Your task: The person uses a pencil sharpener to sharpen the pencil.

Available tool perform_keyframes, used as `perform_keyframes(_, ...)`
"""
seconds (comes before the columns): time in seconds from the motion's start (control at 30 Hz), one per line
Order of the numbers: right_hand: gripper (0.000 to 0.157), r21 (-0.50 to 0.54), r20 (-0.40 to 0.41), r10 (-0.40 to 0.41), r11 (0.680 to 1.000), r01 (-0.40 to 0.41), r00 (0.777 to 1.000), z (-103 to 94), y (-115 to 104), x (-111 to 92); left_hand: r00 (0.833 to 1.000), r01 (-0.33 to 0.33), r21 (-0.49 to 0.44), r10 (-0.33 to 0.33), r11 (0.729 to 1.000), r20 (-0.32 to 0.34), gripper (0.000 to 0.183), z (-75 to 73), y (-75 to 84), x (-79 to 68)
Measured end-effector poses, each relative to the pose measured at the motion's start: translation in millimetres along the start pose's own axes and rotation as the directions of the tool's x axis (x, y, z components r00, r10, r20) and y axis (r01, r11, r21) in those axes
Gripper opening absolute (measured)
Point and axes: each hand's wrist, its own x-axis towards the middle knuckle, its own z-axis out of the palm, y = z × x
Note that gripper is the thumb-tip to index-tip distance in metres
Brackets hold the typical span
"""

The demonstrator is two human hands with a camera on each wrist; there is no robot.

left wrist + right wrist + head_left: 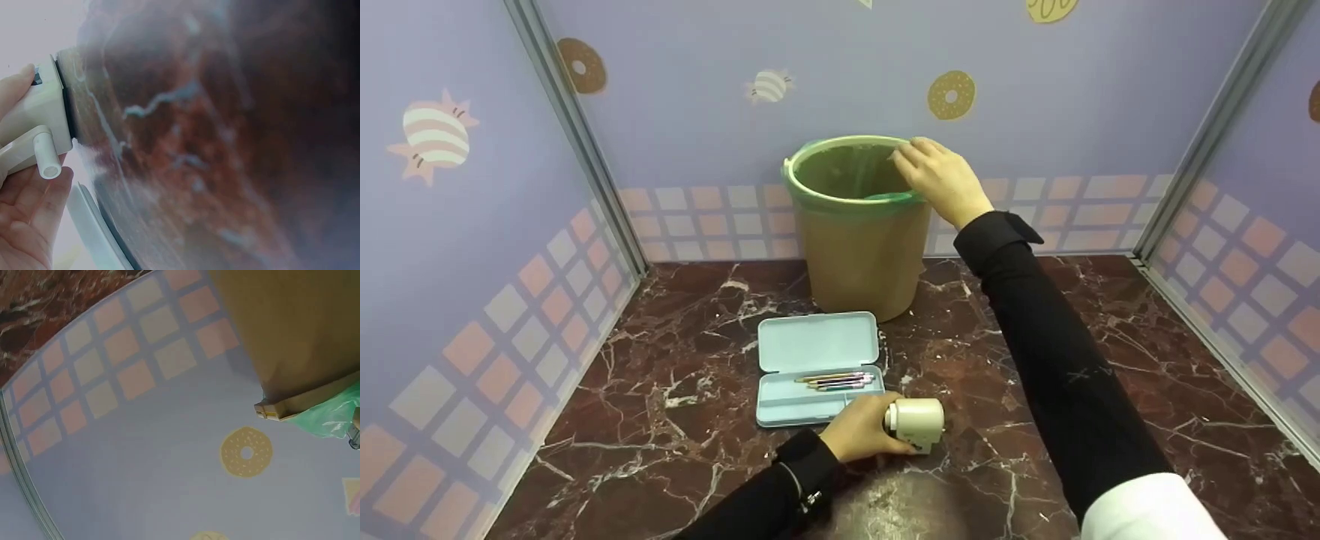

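My left hand (864, 429) grips a cream hand-crank pencil sharpener (919, 424) just above the table, in front of the pencil case. In the left wrist view, the thumb and fingers hold the body of the sharpener, and its crank handle (48, 156) points toward the camera. My right hand (941, 176) reaches over the right rim of a tan bin (862, 259), its fingers bent down at the opening. At the right edge of the right wrist view, a fingertip meets a small clear, dark-edged piece (354, 436), mostly cut off by the frame.
An opened light-blue pencil case (817, 343) lies before the bin, with several pencils (840, 381) in its lower half. A green bag (326, 413) lines the bin. Patterned walls (682, 112) enclose the dark marble table (675, 450) at the back and sides.
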Motion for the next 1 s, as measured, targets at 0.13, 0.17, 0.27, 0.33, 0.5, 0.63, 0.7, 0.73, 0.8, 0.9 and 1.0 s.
perform_keyframes(0.13, 0.039, 0.172, 0.063, 0.237, 0.954, -0.245, 0.969, -0.7, 1, -4, 1.0, 0.005, 0.002, -0.005, 1.0, 0.006, 0.05, 0.2, 0.3, 0.2)
perform_keyframes(0.17, 0.041, 0.214, 0.086, 0.296, 0.927, -0.308, 0.951, -0.8, 1, -5, 1.0, 0.008, 0.002, -0.008, 1.0, 0.008, 0.05, 0.3, 0.4, 0.3)
perform_keyframes(0.27, 0.053, 0.305, 0.162, 0.437, 0.831, -0.466, 0.885, -2.1, 3, -8, 1.0, 0.017, 0.001, -0.017, 1.0, 0.014, 0.051, 0.0, 0.4, 0.8)
perform_keyframes(0.33, 0.057, 0.351, 0.194, 0.506, 0.764, -0.542, 0.84, -2.6, 4, -10, 1.0, 0.025, -0.002, -0.024, 1.0, 0.017, 0.051, -0.4, 0.2, 1.0)
perform_keyframes(0.5, 0.057, 0.462, 0.236, 0.616, 0.609, -0.644, 0.752, -3.7, 4, -15, 1.0, 0.025, -0.015, -0.025, 1.0, 0.014, 0.051, -1.1, -1.2, 1.3)
perform_keyframes(0.63, 0.051, 0.546, 0.258, 0.667, 0.496, -0.675, 0.699, -4.0, 4, -22, 1.0, 0.023, -0.028, -0.022, 0.999, 0.015, 0.051, 0.4, -0.8, 1.2)
perform_keyframes(0.7, 0.05, 0.575, 0.27, 0.69, 0.444, -0.687, 0.672, -4.6, 5, -26, 0.999, 0.03, -0.032, -0.029, 0.999, 0.018, 0.052, 0.8, 0.0, 1.4)
perform_keyframes(0.73, 0.051, 0.589, 0.275, 0.699, 0.42, -0.691, 0.66, -5.1, 6, -27, 0.999, 0.034, -0.034, -0.033, 0.999, 0.02, 0.051, 0.9, 0.4, 1.4)
perform_keyframes(0.8, 0.053, 0.618, 0.284, 0.71, 0.378, -0.689, 0.644, -6.2, 7, -31, 0.999, 0.045, -0.038, -0.044, 0.998, 0.023, 0.051, 0.6, 1.1, 1.7)
perform_keyframes(0.9, 0.056, 0.669, 0.286, 0.713, 0.33, -0.666, 0.64, -9.2, 8, -35, 0.998, 0.06, -0.051, -0.058, 0.997, 0.027, 0.051, -1.1, 1.5, 1.6)
perform_keyframes(1.0, 0.057, 0.723, 0.284, 0.708, 0.284, -0.63, 0.646, -12.8, 7, -42, 0.997, 0.069, -0.068, -0.068, 0.995, 0.027, 0.051, -2.8, 1.0, 1.4)
